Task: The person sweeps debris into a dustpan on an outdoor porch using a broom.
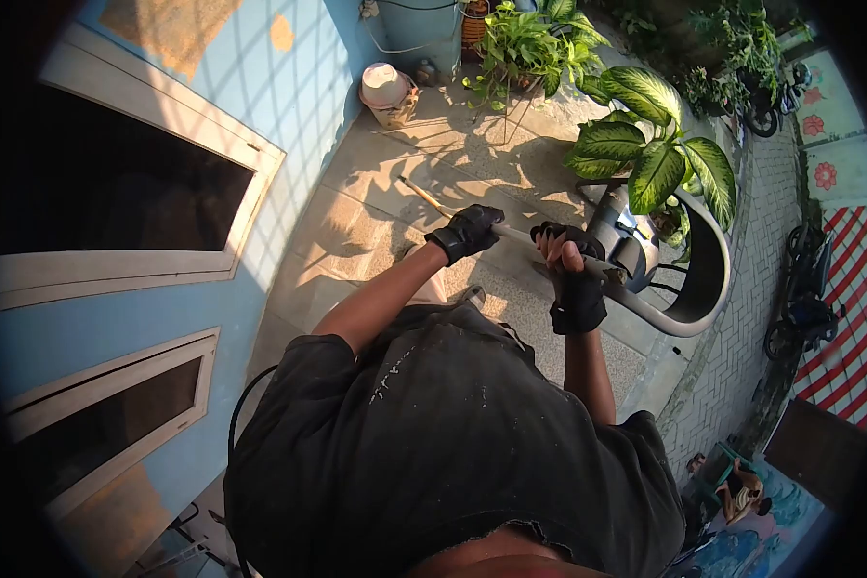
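Observation:
My left hand [465, 234], in a black fingerless glove, is closed around a thin pale stick [422, 195]. The stick's tip points up and left over the floor, and its other part runs right toward my right hand [578, 289]. That hand wears a matching glove, with its fingers and thumb closed around the stick. Dark material beside its fingers is too unclear to name. Just right of this hand stands a grey metal chair [708, 279] with a curved frame, partly under large leaves.
A potted plant [645, 144] overhangs the chair. Farther back are another plant [525, 48] and a bucket [390, 96] by the blue wall [303, 106]. Windows line the left. Motorcycles [804, 308] and a seated person [742, 491] are at the right, beyond a paved lane [761, 222].

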Demonstrator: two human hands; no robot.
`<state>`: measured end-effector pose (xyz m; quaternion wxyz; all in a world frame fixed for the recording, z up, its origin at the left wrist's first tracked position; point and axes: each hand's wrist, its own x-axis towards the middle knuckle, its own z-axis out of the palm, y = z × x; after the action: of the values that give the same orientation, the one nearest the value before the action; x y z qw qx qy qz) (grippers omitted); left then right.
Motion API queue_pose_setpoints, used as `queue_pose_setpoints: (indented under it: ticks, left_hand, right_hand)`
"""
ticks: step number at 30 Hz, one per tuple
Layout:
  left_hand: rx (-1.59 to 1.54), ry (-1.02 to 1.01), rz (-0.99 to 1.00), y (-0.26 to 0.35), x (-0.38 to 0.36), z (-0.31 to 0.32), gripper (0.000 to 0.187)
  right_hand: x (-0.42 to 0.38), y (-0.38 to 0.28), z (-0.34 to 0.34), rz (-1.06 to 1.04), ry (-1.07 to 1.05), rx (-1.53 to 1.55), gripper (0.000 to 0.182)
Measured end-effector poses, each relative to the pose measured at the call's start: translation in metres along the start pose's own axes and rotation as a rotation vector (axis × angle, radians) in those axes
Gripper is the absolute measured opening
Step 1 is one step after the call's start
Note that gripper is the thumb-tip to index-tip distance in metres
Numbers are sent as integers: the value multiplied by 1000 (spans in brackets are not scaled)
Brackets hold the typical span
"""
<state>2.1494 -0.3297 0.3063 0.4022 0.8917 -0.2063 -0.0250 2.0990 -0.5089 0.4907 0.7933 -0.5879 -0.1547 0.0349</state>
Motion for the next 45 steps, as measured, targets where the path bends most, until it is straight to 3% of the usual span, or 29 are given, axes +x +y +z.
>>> queue_pose_setpoints:
  ticks: [8,11,12,15,16,17,18,19,20,22,23,25,26,27,30,32,33,35,37,41,43,45]
  left_hand:
    - [35,-85,-149,-79,104,-42,20]
    - [6,-102,-120,-103,139,-65,19]
    - [-9,-9,-66,-114,149,-64,30]
    - [-48,19,-124,-142,169,-73,32]
    - [-89,-92,-214,-149,178,-79,32]
    - [-97,-89,-225,-155,182,-78,32]
    - [-46,-100,-239,-163,187,-79,33]
    - [4,-109,-251,-173,195,-79,34]
    - [0,-41,-159,-203,201,-53,35]
    - [-23,-37,-245,-194,217,-82,34]
    - [-48,-43,-332,-187,219,-88,34]
    - [-105,13,-273,-203,230,-83,33]
    - [-51,25,-252,-211,234,-82,32]
    - [1,31,-229,-217,237,-81,31]
    - [16,91,-163,-234,255,-82,29]
    - [-2,63,-197,-244,264,-84,29]
    - [-17,-6,-226,-251,269,-87,26]
    - [-45,-72,-264,-267,277,-85,24]
    - [55,-68,-188,-291,276,-63,24]
    - [-123,58,-205,-351,259,1,25]
    - [-137,-31,-212,-390,244,19,24]
    - [-151,-125,-217,-434,220,34,24]
  right_hand:
    - [138,43,-10,120,-70,66,41]
    - [186,55,-11,116,-90,29,43]
    - [201,68,-17,91,-157,-33,39]
    - [239,64,-17,190,-309,-158,25]
    - [254,47,-2,245,-375,-337,24]
    - [271,38,8,285,-444,-516,29]
    - [274,49,-4,316,-484,-560,43]
    - [286,48,-7,426,-540,-567,46]
    - [287,61,-16,458,-472,-395,46]
    - [297,75,-30,624,-356,-136,49]
    - [309,79,-37,653,-370,-139,49]
    - [338,87,-50,624,-546,-345,52]
    - [348,98,-60,970,-186,348,54]
    - [356,109,-66,1044,-135,482,56]
    - [386,119,-63,1226,-29,385,60]
    - [401,126,-50,1268,-228,-85,60]
    - [407,141,-52,1267,-271,-179,62]
    - [413,173,-65,1466,-134,-86,55]
    - [412,206,-60,1695,93,222,48]
    - [381,285,-43,1706,344,381,32]
    - [357,344,-31,1756,317,291,22]
    - [358,384,15,1666,363,133,16]
